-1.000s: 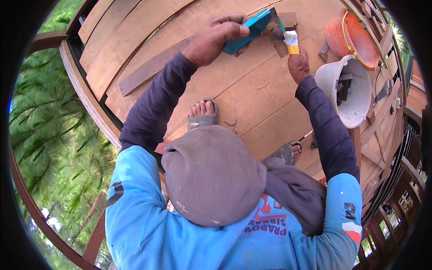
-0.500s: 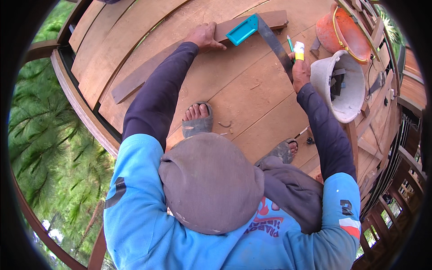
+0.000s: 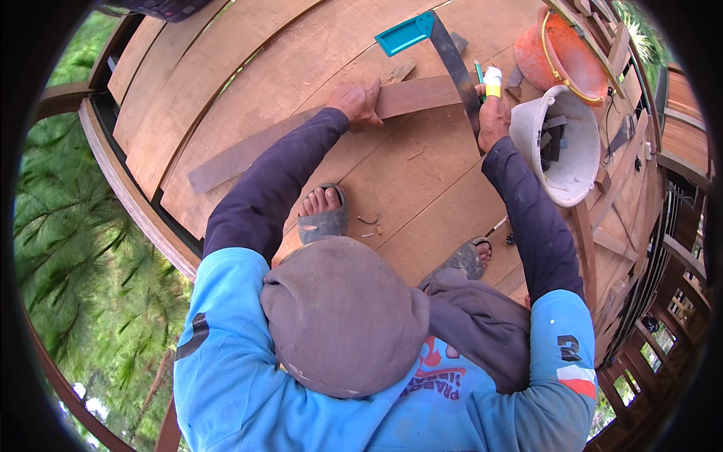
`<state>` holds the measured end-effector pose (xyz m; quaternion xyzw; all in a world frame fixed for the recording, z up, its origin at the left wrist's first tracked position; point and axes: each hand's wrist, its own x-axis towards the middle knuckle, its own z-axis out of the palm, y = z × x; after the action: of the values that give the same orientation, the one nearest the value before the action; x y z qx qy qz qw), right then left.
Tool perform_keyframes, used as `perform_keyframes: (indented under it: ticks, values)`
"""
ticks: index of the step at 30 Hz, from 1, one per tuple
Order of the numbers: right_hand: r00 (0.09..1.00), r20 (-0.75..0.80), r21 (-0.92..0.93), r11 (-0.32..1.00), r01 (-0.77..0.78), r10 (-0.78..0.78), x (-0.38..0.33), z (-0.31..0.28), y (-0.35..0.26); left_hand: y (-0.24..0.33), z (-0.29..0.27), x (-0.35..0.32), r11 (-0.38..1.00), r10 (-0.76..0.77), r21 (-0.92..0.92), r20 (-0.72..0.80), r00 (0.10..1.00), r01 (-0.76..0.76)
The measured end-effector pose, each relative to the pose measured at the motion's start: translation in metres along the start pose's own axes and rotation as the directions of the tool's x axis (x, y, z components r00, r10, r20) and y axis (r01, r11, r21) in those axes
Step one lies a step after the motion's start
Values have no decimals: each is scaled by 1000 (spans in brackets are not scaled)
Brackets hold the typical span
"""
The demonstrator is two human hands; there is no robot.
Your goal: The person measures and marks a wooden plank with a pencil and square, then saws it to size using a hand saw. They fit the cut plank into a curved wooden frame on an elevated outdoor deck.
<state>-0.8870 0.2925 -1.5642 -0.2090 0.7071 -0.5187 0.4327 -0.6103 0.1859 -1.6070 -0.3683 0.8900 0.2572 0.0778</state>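
My left hand (image 3: 355, 105) grips a long brown wooden board (image 3: 418, 96) near its middle, thumb on the near side. The board lies slantwise across the deck. On the right, my right hand (image 3: 494, 120) holds a try square (image 3: 452, 64) by the end of its dark blade. Its teal handle (image 3: 405, 35) points up and left, beyond the board, and the blade crosses over the board's right end. A green pencil (image 3: 479, 73) sticks up from the same hand. Beside it, a white and yellow wrapping or cap (image 3: 492, 80) shows at a finger; I cannot tell which.
A whitish bucket (image 3: 553, 188) with dark pieces inside lies tipped beside my right forearm. An orange bucket (image 3: 536, 53) with a yellow handle stands behind it. Small wood offcuts (image 3: 403, 71) lie beyond the board. My sandalled feet rest on the plank deck (image 3: 407, 188); a curved edge bounds the left.
The board has come nearer to me and turned slightly, my left hand moving with it. The square's handle has left the board and now sits beyond it. Offcuts behind the board have come into view.
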Motion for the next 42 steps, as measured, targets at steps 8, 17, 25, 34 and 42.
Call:
perform_keyframes:
  ticks: [8,17,25,34,42]
  values:
    - [981,-70,-98,980,173,-181,23,-11,11,30,-7,4,969,211,-163,161,964,-184]
    - [975,-43,-154,966,208,-217,8,-13,2,25,-17,16,955,275,-183,254,927,-233]
    - [977,-8,-210,956,205,-212,-1,-18,13,36,-25,23,986,159,7,269,950,-167]
    - [994,71,-249,963,100,-85,-35,-14,5,-44,-45,-8,988,-150,-12,39,988,151]
    - [991,123,-95,994,-45,57,-29,18,23,-76,-14,-63,949,-281,-207,-215,935,237]
